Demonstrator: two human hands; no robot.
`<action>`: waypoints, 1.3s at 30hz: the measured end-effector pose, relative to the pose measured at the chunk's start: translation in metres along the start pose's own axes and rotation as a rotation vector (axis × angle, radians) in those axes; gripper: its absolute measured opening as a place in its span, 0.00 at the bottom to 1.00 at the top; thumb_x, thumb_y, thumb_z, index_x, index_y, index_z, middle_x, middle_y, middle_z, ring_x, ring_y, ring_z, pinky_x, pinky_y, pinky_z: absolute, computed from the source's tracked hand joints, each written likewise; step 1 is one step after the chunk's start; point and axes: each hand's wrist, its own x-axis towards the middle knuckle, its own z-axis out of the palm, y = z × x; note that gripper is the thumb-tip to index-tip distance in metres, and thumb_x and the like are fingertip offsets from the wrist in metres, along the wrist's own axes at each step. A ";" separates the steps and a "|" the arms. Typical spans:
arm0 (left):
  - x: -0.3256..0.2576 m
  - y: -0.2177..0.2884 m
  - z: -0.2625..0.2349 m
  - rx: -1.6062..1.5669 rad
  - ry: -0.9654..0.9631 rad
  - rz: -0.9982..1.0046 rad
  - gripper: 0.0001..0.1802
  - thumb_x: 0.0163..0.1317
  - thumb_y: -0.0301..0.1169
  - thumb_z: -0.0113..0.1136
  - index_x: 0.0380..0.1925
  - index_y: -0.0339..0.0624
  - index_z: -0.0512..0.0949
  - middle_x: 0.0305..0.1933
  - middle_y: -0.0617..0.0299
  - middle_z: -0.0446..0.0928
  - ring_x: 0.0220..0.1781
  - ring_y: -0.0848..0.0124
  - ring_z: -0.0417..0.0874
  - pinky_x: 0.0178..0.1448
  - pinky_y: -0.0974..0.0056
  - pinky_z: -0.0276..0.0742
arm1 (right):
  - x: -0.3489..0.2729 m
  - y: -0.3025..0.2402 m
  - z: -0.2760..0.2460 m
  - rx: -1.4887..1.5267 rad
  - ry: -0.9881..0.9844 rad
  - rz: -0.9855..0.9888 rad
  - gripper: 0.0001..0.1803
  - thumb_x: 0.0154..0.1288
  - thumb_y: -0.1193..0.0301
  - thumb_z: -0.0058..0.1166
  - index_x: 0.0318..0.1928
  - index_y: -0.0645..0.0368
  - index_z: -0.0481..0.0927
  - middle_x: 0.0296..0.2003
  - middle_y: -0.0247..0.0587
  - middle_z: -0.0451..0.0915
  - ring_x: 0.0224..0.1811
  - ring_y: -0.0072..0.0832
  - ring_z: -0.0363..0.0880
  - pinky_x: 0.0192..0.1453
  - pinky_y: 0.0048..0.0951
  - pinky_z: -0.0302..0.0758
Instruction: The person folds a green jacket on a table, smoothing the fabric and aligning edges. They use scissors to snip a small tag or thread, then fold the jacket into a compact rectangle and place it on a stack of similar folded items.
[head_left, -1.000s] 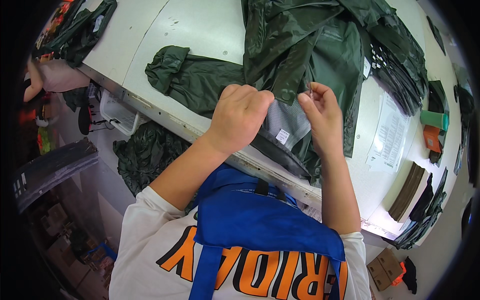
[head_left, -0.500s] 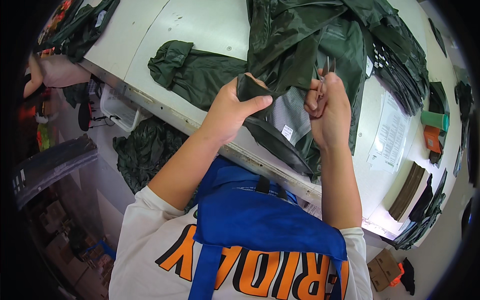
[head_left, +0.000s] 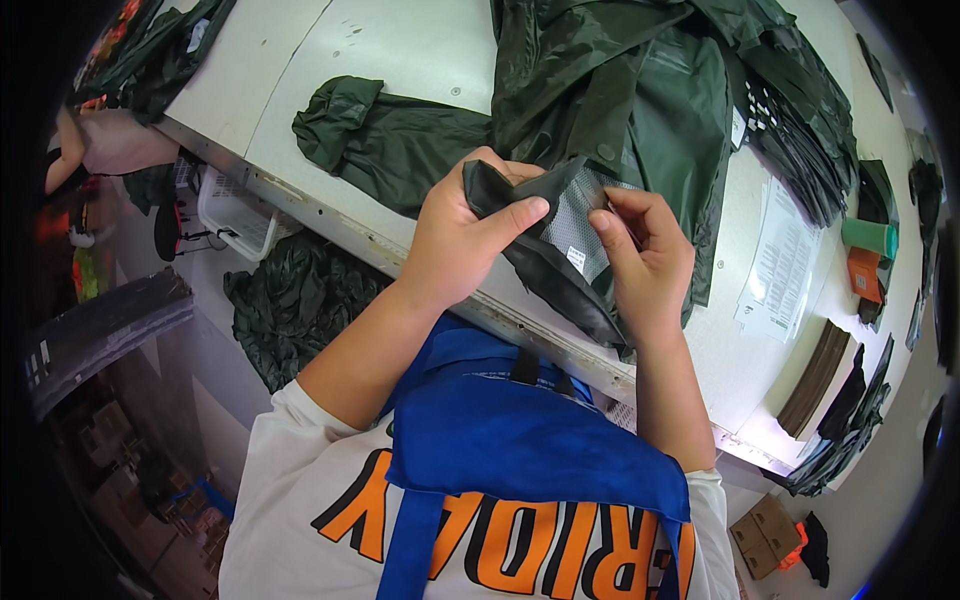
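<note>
A dark green coated jacket (head_left: 660, 120) lies spread on the white worktable, with a grey mesh lining (head_left: 575, 215) and a small white label (head_left: 576, 259) showing at its near end. My left hand (head_left: 465, 225) is closed on a folded edge of it, thumb on top. Close by on the right, my right hand (head_left: 645, 255) is bent beside the mesh, thumb and fingers curled together. Between them shows only a thin dark edge of the small thread snips (head_left: 630, 232); the blades are hidden. A snap button (head_left: 605, 152) sits on the jacket front above the mesh.
A green sleeve (head_left: 400, 140) stretches left over the table (head_left: 420, 50). Printed sheets (head_left: 778, 265), a stack of dark straps (head_left: 800, 160) and a green spool (head_left: 870, 238) lie right. Below the table edge are a white basket (head_left: 235, 215) and bundled dark fabric (head_left: 300, 310).
My right hand has turned and come down left toward the mesh; the snips' blades, upright before, are now out of sight. The fold in my left hand has shifted, baring more mesh.
</note>
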 end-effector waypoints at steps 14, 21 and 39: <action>-0.006 0.002 0.000 0.068 0.058 -0.003 0.05 0.60 0.24 0.63 0.33 0.37 0.75 0.34 0.65 0.78 0.36 0.81 0.74 0.41 0.72 0.72 | 0.003 0.002 0.013 0.423 0.082 -0.022 0.13 0.60 0.73 0.64 0.44 0.62 0.78 0.28 0.28 0.77 0.28 0.12 0.71 0.34 0.14 0.70; -0.011 0.005 0.003 0.448 0.030 0.297 0.07 0.56 0.23 0.65 0.34 0.38 0.76 0.30 0.61 0.77 0.31 0.75 0.76 0.35 0.70 0.71 | 0.022 -0.022 0.003 0.046 -0.272 -0.144 0.17 0.54 0.79 0.63 0.46 0.61 0.80 0.27 0.31 0.78 0.29 0.16 0.72 0.32 0.21 0.68; -0.023 0.001 0.026 0.786 -0.286 1.087 0.12 0.38 0.20 0.67 0.28 0.38 0.80 0.33 0.61 0.69 0.26 0.65 0.72 0.26 0.64 0.68 | 0.000 -0.019 -0.062 0.330 -0.216 0.066 0.04 0.60 0.78 0.57 0.37 0.64 0.78 0.26 0.26 0.71 0.25 0.13 0.63 0.30 0.16 0.59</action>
